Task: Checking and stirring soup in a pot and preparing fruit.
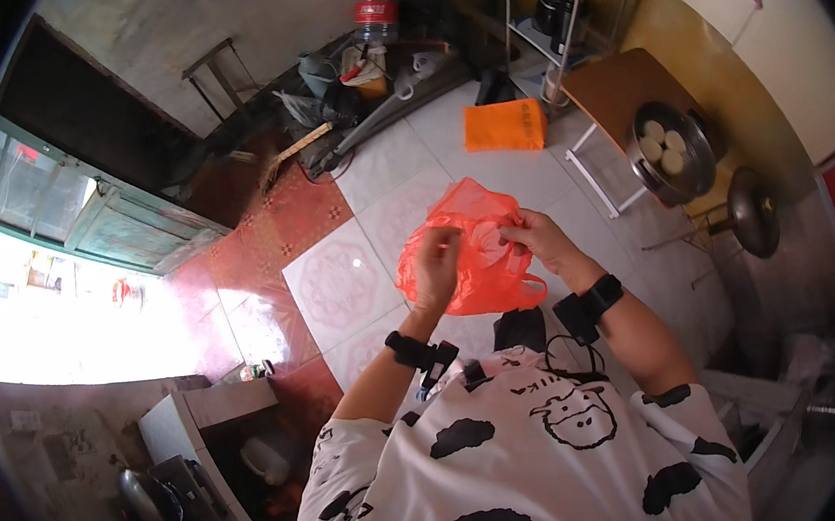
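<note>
A thin red plastic bag (473,270) with loop handles hangs crumpled in front of my body, above the tiled floor. My right hand (536,238) pinches the bag's upper right edge between thumb and fingers. In front of the bag's left side is my left hand (438,266), blurred, its fingers curled near the mouth. Whether those fingers grip the plastic is hidden. What the bag contains, if anything, I cannot make out. Each wrist wears a black strap with a small device.
An orange bag (506,126) lies on the floor ahead. To the right, a brown folding table (615,91) bears a steel pot (673,153) holding several pale round pieces; a dark lid (754,211) is beside it. A short broom (296,151) and clutter line the far left wall.
</note>
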Demonstrator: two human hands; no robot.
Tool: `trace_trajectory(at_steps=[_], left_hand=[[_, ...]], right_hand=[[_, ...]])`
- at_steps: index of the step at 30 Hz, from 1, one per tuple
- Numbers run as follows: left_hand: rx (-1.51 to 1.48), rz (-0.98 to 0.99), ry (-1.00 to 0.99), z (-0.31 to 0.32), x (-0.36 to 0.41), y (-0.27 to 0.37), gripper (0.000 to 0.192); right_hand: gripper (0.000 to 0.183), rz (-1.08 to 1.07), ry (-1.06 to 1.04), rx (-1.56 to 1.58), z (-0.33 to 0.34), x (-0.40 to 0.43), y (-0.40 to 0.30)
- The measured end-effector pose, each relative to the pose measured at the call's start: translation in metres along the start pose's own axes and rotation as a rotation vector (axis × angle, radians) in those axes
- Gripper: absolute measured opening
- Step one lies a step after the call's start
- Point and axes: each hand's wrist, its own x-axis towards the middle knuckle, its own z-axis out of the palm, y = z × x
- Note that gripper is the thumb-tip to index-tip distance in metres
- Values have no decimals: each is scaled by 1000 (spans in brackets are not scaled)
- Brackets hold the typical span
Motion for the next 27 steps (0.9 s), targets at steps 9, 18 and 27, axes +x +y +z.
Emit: trace_trajectory(at_steps=[9,18,27], left_hand=[[187,-303,-72,30,108,-4,54],[-225,-101,-148,19,204,-23,59],[-306,-249,-546,-26,336,-49,47]], right_hand=[[22,-10,-336,-74,-41,122,-64],[32,359,-709,188,-51,207,-124],[28,177,-724,-575,-45,326,-176]])
